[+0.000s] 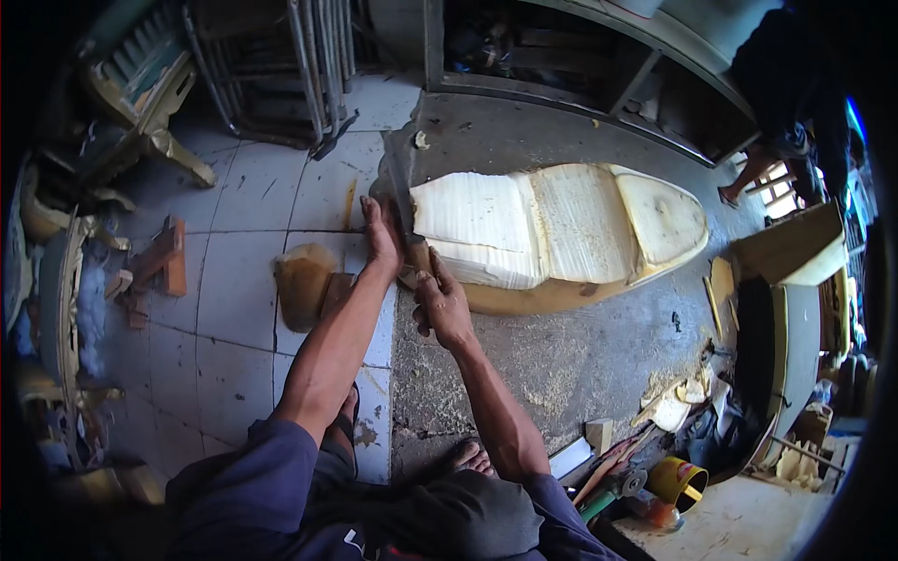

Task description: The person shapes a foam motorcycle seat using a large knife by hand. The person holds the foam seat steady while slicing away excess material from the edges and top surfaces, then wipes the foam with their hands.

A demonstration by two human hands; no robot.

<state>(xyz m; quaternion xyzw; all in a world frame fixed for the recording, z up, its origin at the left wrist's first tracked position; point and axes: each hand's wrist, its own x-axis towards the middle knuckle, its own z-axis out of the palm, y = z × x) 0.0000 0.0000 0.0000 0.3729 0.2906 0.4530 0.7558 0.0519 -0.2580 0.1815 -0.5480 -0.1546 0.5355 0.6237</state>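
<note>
A long, shaped pale foam piece (575, 224) lies on the floor, with pale, streaked upper surfaces and a yellowed side. My right hand (440, 304) is closed around the wooden handle of a long blade (400, 173), which crosses the left end of the foam. Just left of the blade, my left hand (382, 234) has its fingers stretched upward beside that end; whether it presses on the foam or the blade is hidden. A brown foam offcut (299, 280) sits by my left forearm.
Stacked metal chair frames (267, 84) and carved chairs (131, 103) stand at left, near wooden pieces (173, 257). A cabinet (571, 75) lines the back. Another person (786, 93) stands upper right. Scraps (683, 402), an angle grinder (627, 486) and a yellow tub (675, 481) sit lower right.
</note>
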